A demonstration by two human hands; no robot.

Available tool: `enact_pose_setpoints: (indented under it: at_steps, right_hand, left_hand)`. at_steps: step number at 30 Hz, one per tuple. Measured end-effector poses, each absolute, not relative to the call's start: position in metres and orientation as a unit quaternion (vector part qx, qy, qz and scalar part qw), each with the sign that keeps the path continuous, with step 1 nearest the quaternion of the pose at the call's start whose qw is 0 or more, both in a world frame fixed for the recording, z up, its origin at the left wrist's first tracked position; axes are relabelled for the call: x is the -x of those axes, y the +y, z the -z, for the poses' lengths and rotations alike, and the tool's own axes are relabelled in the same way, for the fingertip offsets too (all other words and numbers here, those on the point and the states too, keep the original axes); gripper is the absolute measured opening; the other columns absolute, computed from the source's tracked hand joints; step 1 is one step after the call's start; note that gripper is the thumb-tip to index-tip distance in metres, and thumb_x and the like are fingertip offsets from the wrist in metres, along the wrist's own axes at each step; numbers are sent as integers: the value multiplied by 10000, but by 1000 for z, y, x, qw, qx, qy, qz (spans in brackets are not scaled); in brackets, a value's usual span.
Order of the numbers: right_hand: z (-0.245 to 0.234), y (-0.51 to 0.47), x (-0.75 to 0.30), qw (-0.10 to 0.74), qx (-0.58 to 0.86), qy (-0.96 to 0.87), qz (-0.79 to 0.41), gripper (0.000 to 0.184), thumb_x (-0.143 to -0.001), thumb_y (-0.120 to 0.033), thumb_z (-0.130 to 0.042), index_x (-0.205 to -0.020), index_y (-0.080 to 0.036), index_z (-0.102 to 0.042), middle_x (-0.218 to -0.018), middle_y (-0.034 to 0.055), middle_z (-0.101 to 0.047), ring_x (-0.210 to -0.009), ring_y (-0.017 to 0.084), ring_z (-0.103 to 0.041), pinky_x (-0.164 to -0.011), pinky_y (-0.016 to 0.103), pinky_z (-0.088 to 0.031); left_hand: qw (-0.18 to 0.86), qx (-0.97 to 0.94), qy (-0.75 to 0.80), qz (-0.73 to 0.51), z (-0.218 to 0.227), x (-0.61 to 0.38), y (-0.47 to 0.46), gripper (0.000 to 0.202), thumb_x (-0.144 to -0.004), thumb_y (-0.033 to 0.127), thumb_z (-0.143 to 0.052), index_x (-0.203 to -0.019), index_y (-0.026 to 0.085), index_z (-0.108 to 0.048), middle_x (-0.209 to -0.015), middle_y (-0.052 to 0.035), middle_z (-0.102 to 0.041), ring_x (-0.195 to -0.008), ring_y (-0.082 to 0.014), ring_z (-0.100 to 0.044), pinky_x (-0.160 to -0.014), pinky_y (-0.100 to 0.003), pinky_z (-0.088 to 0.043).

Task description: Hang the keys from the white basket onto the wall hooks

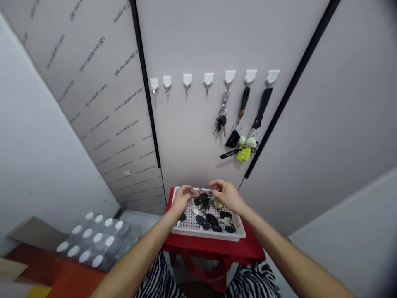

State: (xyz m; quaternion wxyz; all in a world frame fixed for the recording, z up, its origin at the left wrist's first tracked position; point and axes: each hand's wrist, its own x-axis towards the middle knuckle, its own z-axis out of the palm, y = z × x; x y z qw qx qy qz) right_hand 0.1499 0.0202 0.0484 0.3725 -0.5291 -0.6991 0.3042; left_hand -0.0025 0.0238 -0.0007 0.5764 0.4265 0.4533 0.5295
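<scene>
The bunch of keys point(204, 199) lies near the far rim of the white tray point(204, 235), between the two hands: at 3 o'clock from the left grip point(182, 198), at 9 o'clock from the right grip point(227, 195). The right is slightly nearer; contact cannot be made out. The bunch shows no clear long axis, though one blade points to 11 o'clock. Both grips are curled and narrow; whether either holds a key cannot be told. A yellowish piece point(218, 203) adjoins at 4 o'clock; loose keys point(212, 221) spread at 6 o'clock. The tray's raised rim bounds sideways travel above the red surface point(217, 247). Room opens upward at 12 o'clock, along the panel point(186, 136) below the hooks point(209, 78); hanging keys point(221, 121) occupy 1 o'clock.
</scene>
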Motion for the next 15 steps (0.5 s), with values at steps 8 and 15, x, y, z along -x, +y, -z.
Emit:
enact_pose_setpoints:
  at_steps: [8, 15]
  right_hand:
    - [-93, 25, -142, 361, 455, -753, -310, 65, -587, -155, -418, -634, -150, -462, -468, -56, -423, -427, 54, -378, -433, 177, -306]
    - [-128, 46, -128, 502, 427, -667, -349, 133, -575, -232, -479, -671, -145, -451, -522, -36, -464, -463, 70, -438, -461, 202, -361]
  left_hand:
    - [435, -667, 378, -471, -37, -18, 16, 204, -660, 225, -402, -787, 134, -533, -761, -22, -543, -720, -113, -458, -675, -222, -339]
    - [458, -623, 376, -510, -85, -21, 38, 219, -661, 281, -390, -664, 112, -529, -507, 11, -470, -500, -80, -413, -508, -189, -314]
